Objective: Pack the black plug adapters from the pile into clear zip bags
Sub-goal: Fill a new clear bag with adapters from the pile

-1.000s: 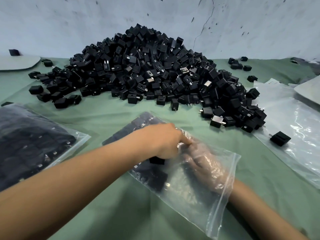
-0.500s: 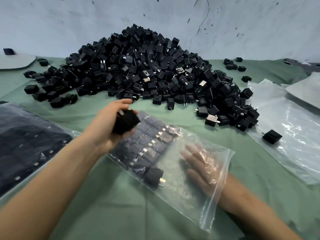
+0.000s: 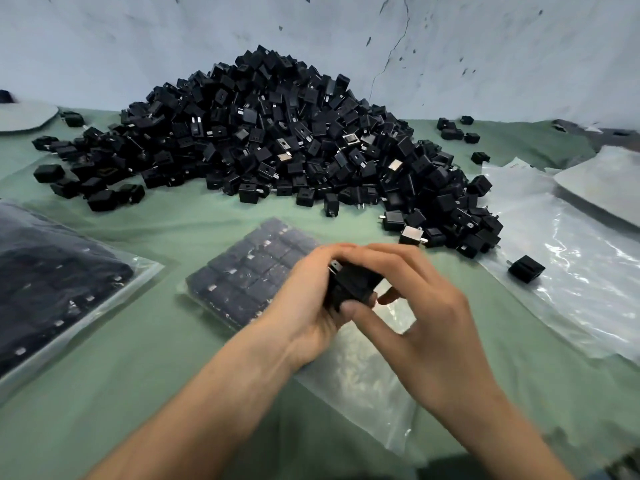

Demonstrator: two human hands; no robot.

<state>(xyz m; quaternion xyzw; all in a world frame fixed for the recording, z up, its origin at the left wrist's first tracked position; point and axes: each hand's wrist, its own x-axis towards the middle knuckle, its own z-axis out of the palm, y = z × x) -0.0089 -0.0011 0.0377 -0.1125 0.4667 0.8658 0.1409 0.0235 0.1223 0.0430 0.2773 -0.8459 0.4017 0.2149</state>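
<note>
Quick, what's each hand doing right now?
Left hand: closed on a black adapter.
Right hand: fingers on the same adapter; firm grip cannot be told.

Head view: 1 wide-angle camera, looking forward and down.
It sits close above the green cloth (image 3: pixel 145 393), the forearms entering from the bottom edge; the wall (image 3: pixel 311 26) closes the far side, lines bowing at the edges.

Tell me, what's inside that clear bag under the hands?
The zip bag holds black adapters packed in flat rows at its far end. The near part looks empty, though both hands cover the middle.
</note>
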